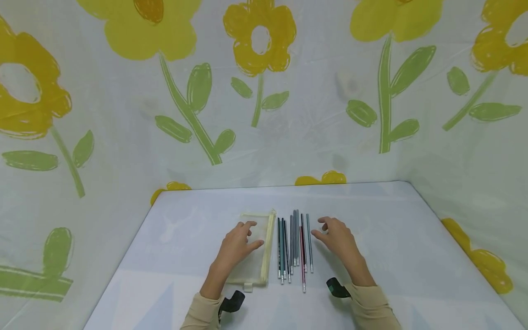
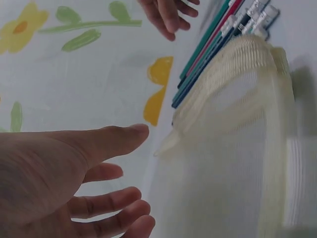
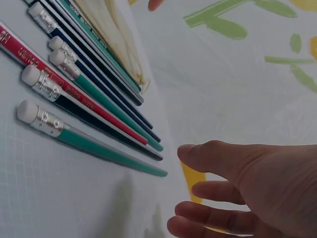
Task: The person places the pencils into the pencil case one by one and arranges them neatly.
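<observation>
Several pencils with white erasers lie roughly side by side on the table, most dark blue or green, with one red pencil (image 1: 303,256) among them. To their left is a flat, cream mesh zip pouch (image 1: 250,266). My left hand (image 1: 237,245) hovers over the pouch with fingers loosely bent and nothing in them. On the other side, my right hand (image 1: 337,236) is held just right of the pencils, also holding nothing. In the right wrist view a green pencil (image 3: 104,151) lies nearest that hand, its eraser end toward the camera.
The white table (image 1: 396,229) has a pale printed pattern. Behind it and along both sides hangs a white cloth (image 1: 313,105) with yellow flowers and green leaves. A black wrist camera (image 1: 233,301) sits at the left wrist, and another camera (image 1: 337,288) at the right.
</observation>
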`<act>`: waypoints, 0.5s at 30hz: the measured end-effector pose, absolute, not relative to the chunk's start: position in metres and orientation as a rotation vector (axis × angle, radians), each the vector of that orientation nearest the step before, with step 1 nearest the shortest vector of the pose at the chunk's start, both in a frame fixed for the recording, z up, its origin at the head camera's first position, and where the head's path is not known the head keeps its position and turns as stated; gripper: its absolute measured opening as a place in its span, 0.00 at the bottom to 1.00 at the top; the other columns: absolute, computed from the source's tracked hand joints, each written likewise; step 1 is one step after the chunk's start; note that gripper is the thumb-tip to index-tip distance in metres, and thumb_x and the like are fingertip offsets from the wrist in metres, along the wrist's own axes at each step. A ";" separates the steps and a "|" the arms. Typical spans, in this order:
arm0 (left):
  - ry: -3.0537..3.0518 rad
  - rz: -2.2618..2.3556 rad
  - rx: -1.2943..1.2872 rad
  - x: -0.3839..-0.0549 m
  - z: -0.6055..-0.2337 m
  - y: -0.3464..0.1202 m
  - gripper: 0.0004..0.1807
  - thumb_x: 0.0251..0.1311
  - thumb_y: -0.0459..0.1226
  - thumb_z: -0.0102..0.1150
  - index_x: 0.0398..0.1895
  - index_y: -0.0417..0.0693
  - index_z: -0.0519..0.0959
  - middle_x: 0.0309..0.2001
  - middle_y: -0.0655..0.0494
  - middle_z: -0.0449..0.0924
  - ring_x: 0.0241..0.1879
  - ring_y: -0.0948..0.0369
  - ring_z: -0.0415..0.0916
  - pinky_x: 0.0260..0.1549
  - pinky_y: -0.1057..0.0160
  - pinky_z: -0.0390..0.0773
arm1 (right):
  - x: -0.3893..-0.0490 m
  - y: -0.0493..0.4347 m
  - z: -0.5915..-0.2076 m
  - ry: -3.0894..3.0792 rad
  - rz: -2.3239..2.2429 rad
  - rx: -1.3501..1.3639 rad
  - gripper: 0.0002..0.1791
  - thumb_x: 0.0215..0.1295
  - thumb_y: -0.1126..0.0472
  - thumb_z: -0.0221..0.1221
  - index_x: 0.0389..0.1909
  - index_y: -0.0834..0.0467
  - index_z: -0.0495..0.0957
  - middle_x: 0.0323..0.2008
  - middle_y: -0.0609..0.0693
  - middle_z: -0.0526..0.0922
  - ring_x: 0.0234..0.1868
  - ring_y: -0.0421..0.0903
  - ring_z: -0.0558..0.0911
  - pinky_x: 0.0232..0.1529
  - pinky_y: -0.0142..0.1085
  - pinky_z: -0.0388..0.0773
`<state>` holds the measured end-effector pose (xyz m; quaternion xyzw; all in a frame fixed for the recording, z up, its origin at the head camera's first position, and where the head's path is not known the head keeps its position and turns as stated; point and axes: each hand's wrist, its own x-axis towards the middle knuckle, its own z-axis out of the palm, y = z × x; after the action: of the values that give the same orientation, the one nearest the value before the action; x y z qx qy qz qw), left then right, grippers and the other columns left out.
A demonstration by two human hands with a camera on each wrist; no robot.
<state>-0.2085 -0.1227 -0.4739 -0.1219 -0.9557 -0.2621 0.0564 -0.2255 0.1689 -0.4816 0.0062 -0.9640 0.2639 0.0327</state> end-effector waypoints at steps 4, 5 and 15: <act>-2.922 -0.834 -0.384 -0.210 -0.473 -0.114 0.33 0.54 0.48 0.70 0.62 0.45 0.74 0.40 0.48 0.79 0.33 0.57 0.78 0.25 0.62 0.79 | -0.228 0.166 -0.483 -2.976 0.868 0.017 0.28 0.60 0.50 0.66 0.56 0.62 0.78 0.43 0.58 0.85 0.40 0.52 0.81 0.35 0.43 0.86; -2.927 -0.842 -0.384 -0.210 -0.474 -0.112 0.34 0.54 0.48 0.70 0.62 0.44 0.74 0.40 0.48 0.79 0.33 0.57 0.77 0.25 0.62 0.78 | -0.228 0.165 -0.484 -2.980 0.876 0.015 0.27 0.60 0.50 0.67 0.56 0.61 0.78 0.43 0.58 0.85 0.39 0.51 0.81 0.35 0.42 0.86; -3.006 -0.805 -0.410 -0.211 -0.481 -0.102 0.38 0.54 0.53 0.69 0.65 0.44 0.73 0.41 0.47 0.78 0.34 0.58 0.77 0.21 0.67 0.75 | -0.229 0.157 -0.490 -3.056 0.888 -0.012 0.26 0.58 0.52 0.69 0.55 0.61 0.79 0.30 0.51 0.81 0.29 0.45 0.75 0.28 0.32 0.76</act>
<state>-0.2111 -0.1016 -0.4807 -0.1308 -0.9577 -0.2565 0.0016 -0.2294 0.1566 -0.4898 -0.0036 -0.9601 0.2789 -0.0204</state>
